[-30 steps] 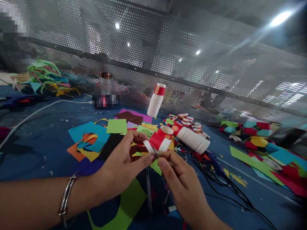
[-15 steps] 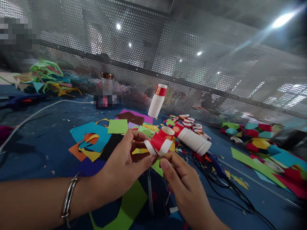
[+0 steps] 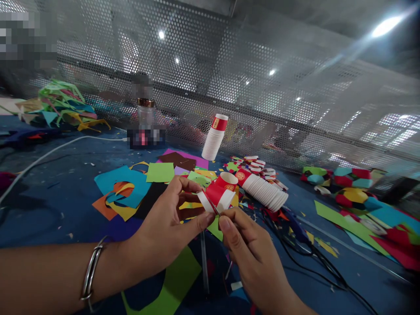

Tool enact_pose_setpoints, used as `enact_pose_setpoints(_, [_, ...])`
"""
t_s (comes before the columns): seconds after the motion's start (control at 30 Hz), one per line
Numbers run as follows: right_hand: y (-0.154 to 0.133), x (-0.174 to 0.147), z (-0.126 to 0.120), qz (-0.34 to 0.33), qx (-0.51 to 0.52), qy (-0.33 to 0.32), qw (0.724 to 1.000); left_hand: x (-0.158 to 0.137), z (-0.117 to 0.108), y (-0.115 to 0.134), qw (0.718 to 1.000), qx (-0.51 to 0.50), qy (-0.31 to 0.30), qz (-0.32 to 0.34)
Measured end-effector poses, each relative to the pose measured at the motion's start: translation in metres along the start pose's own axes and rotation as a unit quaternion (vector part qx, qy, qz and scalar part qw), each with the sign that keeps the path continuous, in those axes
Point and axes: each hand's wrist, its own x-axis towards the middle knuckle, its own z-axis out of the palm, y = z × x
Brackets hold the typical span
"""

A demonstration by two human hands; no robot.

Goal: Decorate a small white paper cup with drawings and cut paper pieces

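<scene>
My left hand holds a red and white paper cup by its white edge, thumb below and fingers behind. The cup's wall is cut, and a white-edged strip stands apart from the rest. Close against it, my right hand is closed on a thin-bladed cutting tool, whose blade lies in the cut. My fingers hide the tool's handle, so its kind is unclear. Another red paper cup is just behind the held one.
A stack of paper cups lies to the right; another stack stands farther back. Coloured paper sheets and cup rings cover the blue table. A blue glue gun with black cable is at right. Perforated metal panels rise behind.
The blade shows a little more clearly along the cut in the cup. Both hands keep nearly the same place, and the view has shifted slightly.
</scene>
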Motion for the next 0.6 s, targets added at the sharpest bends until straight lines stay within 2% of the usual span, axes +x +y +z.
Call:
enact_pose_setpoints(0.27, [0.0022,0.0,-0.0011,0.029,-0.002,-0.006,1.0,-0.0011,-0.0011,-0.0015,1.0,0.016,0.003,0.002])
enact_pose_setpoints(0.6, [-0.0024,-0.0007,-0.0012,0.015,-0.006,-0.01,1.0,-0.0019,-0.0017,-0.002,0.999,0.033,-0.003,0.017])
